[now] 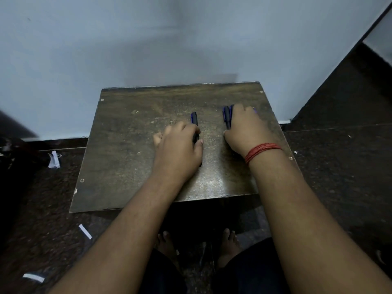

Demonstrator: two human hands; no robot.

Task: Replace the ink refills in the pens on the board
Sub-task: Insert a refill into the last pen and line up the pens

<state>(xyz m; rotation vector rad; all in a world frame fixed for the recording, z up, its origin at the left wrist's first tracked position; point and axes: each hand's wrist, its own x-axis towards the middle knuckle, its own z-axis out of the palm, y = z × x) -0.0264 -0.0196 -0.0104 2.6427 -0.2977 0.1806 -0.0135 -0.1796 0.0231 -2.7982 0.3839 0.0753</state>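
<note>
Left fingers (pixel 169 132) curl round single pen (pixel 194 119); right fingers (pixel 241 115) cover pen bundle (pixel 227 115), grip hidden; board (pixel 127 155).

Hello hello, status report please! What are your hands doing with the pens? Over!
Left hand grips one pen on the board. Right hand covers a bunch of pens. No pen opened yet. Nothing blocking.

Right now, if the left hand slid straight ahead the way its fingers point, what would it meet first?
Probably nothing on the board: the left hand, holding a pen, points toward the far edge, and beyond that the wall, though depth is unclear.
</note>
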